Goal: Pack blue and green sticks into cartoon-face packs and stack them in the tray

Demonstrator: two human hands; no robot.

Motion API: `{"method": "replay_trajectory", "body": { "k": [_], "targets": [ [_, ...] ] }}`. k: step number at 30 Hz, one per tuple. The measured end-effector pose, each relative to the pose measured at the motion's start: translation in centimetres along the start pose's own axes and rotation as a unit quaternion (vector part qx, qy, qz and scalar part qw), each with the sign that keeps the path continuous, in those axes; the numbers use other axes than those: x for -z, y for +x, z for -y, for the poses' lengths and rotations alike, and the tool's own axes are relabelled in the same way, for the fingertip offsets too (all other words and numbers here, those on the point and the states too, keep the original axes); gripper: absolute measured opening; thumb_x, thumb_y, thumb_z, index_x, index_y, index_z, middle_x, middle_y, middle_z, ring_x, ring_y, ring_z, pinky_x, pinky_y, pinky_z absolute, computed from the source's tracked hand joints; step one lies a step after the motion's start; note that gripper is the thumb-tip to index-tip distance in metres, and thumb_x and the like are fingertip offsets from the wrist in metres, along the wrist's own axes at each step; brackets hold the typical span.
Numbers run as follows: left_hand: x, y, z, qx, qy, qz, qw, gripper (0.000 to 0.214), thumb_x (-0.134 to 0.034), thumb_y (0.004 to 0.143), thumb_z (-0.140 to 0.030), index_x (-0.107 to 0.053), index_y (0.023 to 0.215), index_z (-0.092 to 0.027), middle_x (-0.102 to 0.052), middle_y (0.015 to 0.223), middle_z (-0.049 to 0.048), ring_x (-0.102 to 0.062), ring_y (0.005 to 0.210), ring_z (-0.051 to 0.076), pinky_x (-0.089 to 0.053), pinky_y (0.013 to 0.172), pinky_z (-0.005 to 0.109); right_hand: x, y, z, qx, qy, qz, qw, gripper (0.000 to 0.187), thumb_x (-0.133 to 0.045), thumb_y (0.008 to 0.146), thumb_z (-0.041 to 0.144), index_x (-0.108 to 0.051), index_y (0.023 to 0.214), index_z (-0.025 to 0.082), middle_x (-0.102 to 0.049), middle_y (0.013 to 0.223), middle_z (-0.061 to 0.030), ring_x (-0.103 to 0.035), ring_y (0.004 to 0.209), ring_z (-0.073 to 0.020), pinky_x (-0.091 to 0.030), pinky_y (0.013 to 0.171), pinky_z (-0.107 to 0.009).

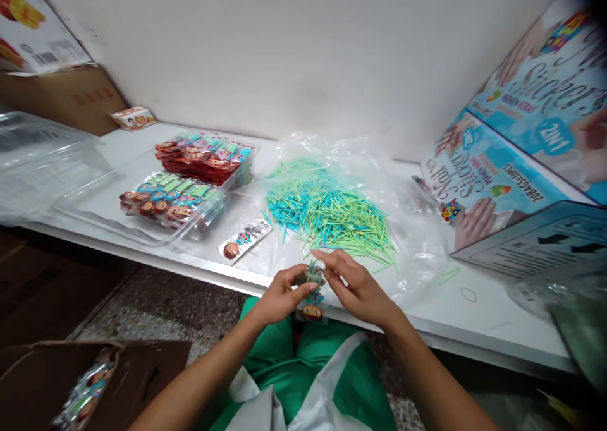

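My left hand point(283, 294) and my right hand point(353, 284) meet over the front edge of the white table point(474, 314). Both pinch a small clear packet point(312, 301) printed with a cartoon face; its top end sits between my fingertips and green sticks show inside it. Just beyond my hands lies a heap of thin blue and green sticks point(327, 213) on a crumpled clear plastic sheet point(408, 229). One loose packet point(245, 240) lies flat on the table to the left of the heap.
Clear trays point(95, 210) at the left hold rows of filled packets point(173, 200) and a second stack point(206, 156). Printed sticker boxes point(512, 140) stand at the right. An open cardboard box point(57, 380) with packets sits on the floor at lower left. A rubber band point(468, 294) lies at the right.
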State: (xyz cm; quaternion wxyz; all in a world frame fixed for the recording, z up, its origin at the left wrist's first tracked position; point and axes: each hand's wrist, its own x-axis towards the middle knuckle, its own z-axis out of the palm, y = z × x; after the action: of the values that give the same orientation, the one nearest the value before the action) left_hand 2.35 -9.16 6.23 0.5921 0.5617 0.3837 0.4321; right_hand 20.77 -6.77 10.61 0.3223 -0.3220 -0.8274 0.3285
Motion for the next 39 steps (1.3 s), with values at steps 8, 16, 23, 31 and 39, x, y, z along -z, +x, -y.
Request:
{"method": "replay_trajectory", "body": {
  "k": [8, 16, 23, 31, 39],
  "targets": [
    [0.2, 0.1, -0.2, 0.019, -0.051, -0.021, 0.998, 0.033, -0.066, 0.074, -0.031, -0.061, 0.102, -0.015, -0.064, 0.094, 0.0078, -0.058, 0.090, 0.020, -0.045, 0.081, 0.031, -0.1, 0.6, 0.4, -0.030, -0.031, -0.016, 0.999, 0.042, -0.038, 0.090, 0.020, -0.039, 0.132, 0.026, -0.050, 0.087, -0.0047, -0.050, 0.081, -0.0168, -0.043, 0.077, -0.033],
    [0.4, -0.4, 0.4, 0.051, -0.069, -0.031, 0.996, 0.029, -0.065, 0.075, -0.036, -0.067, 0.092, -0.014, -0.063, 0.091, 0.0075, -0.060, 0.081, 0.018, -0.049, 0.077, 0.033, -0.6, 0.4, 0.2, -0.044, 0.067, -0.131, 0.988, 0.041, -0.048, 0.087, 0.023, -0.040, 0.127, 0.027, -0.052, 0.086, -0.0021, -0.053, 0.078, -0.0144, -0.045, 0.077, -0.031],
    [8.2, -0.3, -5.8, -0.013, 0.062, -0.248, 0.967, 0.036, -0.068, 0.069, -0.036, -0.058, 0.098, -0.018, -0.061, 0.085, 0.0022, -0.061, 0.069, 0.015, -0.051, 0.063, 0.029, -0.1, 0.3, -0.6, -0.122, 0.069, -0.195, 0.971, 0.035, -0.052, 0.085, 0.029, -0.049, 0.120, 0.024, -0.052, 0.081, -0.0016, -0.053, 0.073, -0.0138, -0.047, 0.072, -0.030],
    [25.2, 2.0, -12.8, -0.059, 0.333, -0.440, 0.832, 0.048, -0.070, 0.061, -0.031, -0.055, 0.103, -0.014, -0.062, 0.079, 0.0004, -0.057, 0.068, 0.013, -0.047, 0.063, 0.025, -0.1, -0.2, -2.6, -0.171, 0.047, -0.176, 0.968, 0.033, -0.051, 0.085, 0.035, -0.052, 0.115, 0.023, -0.054, 0.077, -0.0012, -0.054, 0.068, -0.0136, -0.047, 0.064, -0.027],
    [29.6, 4.0, -9.6, 0.138, 0.359, -0.281, 0.879, 0.089, -0.074, 0.056, -0.041, -0.038, 0.130, -0.009, -0.064, 0.098, 0.0119, -0.060, 0.076, 0.017, -0.047, 0.068, 0.028, 0.6, -0.6, -3.3, -0.174, -0.061, -0.093, 0.978, 0.027, -0.049, 0.086, 0.035, -0.057, 0.109, 0.023, -0.062, 0.090, -0.0038, -0.058, 0.075, -0.0156, -0.046, 0.065, -0.027]
  ]
}}
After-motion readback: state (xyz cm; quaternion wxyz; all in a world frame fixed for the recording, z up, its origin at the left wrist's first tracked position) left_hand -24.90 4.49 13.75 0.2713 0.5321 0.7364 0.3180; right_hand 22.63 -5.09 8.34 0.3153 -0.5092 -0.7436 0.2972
